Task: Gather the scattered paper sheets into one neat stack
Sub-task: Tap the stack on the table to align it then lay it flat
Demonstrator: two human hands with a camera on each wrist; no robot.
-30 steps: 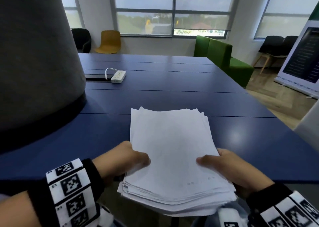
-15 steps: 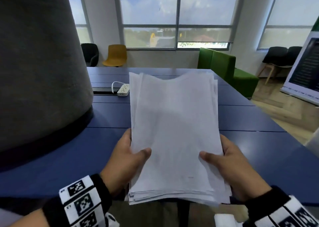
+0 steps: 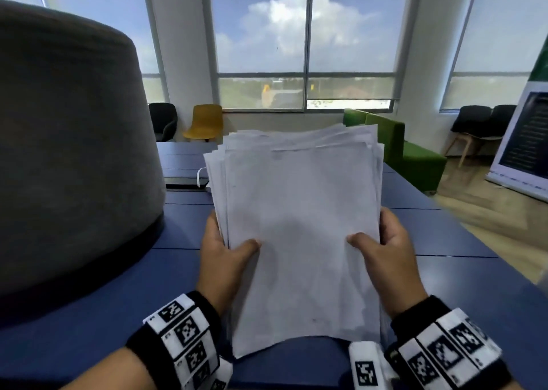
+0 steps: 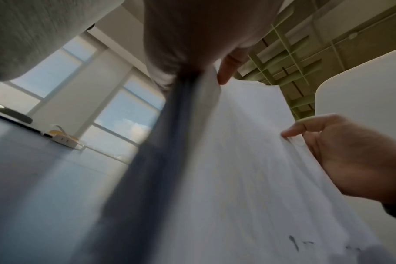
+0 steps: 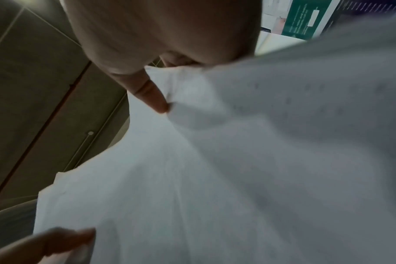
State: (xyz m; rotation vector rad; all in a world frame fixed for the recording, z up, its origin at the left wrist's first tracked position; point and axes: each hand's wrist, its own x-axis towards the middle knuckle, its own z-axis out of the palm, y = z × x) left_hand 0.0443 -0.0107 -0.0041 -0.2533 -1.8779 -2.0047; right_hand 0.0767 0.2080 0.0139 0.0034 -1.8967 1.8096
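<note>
Both hands (image 3: 302,259) grip paper stack (image 3: 299,217) seemingly upright, long axis vertical.

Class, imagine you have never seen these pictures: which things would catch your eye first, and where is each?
First, the thick stack of white paper held upright at centre, its top edges uneven, with the left hand and right hand each holding a side, thumbs on the front sheet. Next, the big grey lampshade filling the left side above the blue table. Behind, large windows show sky and cloud.
</note>
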